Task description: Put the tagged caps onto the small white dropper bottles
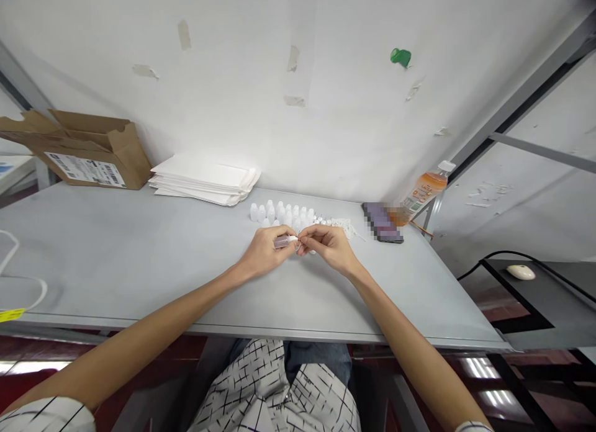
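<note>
My left hand (262, 252) is closed around a small translucent dropper bottle (282, 241), which lies on its side with its white tip pointing right. At that tip, the fingers of my right hand (331, 246) are pinched together; whatever they grip is too small to make out. Just behind both hands stand several small white plastic bottles (270, 212) in rows on the grey table (186, 258). To their right lies a heap of tiny white pieces (343, 226), too small to name surely.
White envelopes (205, 177) are stacked behind on the left, beside an opened cardboard box (97, 153). At right lie a phone (382, 222) and a leaning bottle of orange drink (421, 196). A white cable (40, 289) curls at the left edge; a wall closes the back.
</note>
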The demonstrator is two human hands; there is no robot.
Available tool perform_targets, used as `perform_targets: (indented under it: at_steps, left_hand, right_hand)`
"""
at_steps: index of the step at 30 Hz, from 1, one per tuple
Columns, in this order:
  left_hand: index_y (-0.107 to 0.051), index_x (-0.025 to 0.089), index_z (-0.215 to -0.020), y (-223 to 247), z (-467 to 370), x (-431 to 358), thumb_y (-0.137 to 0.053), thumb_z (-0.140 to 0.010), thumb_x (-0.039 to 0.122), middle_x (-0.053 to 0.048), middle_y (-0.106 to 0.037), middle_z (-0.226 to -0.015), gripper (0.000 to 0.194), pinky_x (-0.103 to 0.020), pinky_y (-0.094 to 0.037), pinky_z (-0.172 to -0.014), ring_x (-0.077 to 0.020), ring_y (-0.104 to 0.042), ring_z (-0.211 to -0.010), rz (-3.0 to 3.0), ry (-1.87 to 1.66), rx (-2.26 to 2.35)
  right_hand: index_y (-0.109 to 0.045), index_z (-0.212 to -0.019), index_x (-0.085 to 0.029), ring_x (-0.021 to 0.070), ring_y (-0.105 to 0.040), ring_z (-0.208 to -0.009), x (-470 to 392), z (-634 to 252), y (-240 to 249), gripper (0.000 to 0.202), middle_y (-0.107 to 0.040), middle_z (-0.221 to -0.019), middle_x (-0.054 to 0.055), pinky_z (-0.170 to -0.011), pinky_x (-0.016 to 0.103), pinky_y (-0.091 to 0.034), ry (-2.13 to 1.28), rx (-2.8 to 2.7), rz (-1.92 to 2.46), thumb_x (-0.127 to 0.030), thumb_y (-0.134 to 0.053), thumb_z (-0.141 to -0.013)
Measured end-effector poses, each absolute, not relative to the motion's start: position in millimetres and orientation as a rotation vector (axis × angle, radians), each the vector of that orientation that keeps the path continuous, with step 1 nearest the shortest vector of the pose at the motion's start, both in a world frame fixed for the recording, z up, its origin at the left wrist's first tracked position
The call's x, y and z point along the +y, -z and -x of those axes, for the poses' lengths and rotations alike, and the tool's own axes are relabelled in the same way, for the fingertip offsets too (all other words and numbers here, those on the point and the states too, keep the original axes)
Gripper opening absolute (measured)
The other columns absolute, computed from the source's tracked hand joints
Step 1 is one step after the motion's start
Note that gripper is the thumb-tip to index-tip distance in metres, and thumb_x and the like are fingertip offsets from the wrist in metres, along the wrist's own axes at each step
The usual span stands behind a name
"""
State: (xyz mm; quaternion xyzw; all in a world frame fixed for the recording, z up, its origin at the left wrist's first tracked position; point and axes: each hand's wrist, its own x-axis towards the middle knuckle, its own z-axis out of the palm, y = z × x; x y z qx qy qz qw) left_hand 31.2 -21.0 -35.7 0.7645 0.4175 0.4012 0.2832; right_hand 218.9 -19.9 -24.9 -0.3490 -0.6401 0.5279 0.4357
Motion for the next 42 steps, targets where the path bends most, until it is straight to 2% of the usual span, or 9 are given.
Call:
perform_targets:
  at_steps: [10,29,42]
  left_hand:
    - [-0.069,0.017,-0.085,32.9,-29.0,-19.6,-0.056,-0.084,0.029,-0.003,-0.074,-0.085,0.018,-0.025,-0.048,-0.071,-0.0181,-0.066,-0.08,-2.027,-1.13,1.13]
    - [-0.068,0.016,-0.086,32.6,-30.0,-20.7,-0.056,-0.084,0.031,-0.002,-0.072,-0.081,0.019,-0.024,-0.048,-0.067,-0.0169,-0.065,-0.074,-2.045,-1.139,1.139]
    - [-0.068,0.017,-0.086,31.9,-29.9,-21.9,-0.056,-0.084,0.028,-0.003,-0.073,-0.083,0.017,-0.024,-0.049,-0.069,-0.0176,-0.066,-0.078,-2.033,-1.126,1.123]
  right_hand:
    - [-0.069,-0.088,-0.016,0.0169,-0.07,-0.064,-19.2,-222.2,23.0,0.026,-0.072,-0.074,0.004,-0.062,0.032,-0.059,-1.226,-1.511,0.871,-0.039,-0.077,-0.077]
    - [-0.069,-0.085,-0.017,0.0162,-0.068,-0.063,-19.7,-221.6,21.8,0.027,-0.07,-0.072,0.003,-0.064,0.032,-0.058,-1.228,-1.571,0.895,-0.042,-0.075,-0.078]
    - [-0.071,-0.084,-0.017,0.0156,-0.068,-0.062,-21.5,-220.7,20.0,0.022,-0.069,-0.072,0.003,-0.063,0.031,-0.056,-1.25,-1.569,0.898,-0.038,-0.074,-0.079]
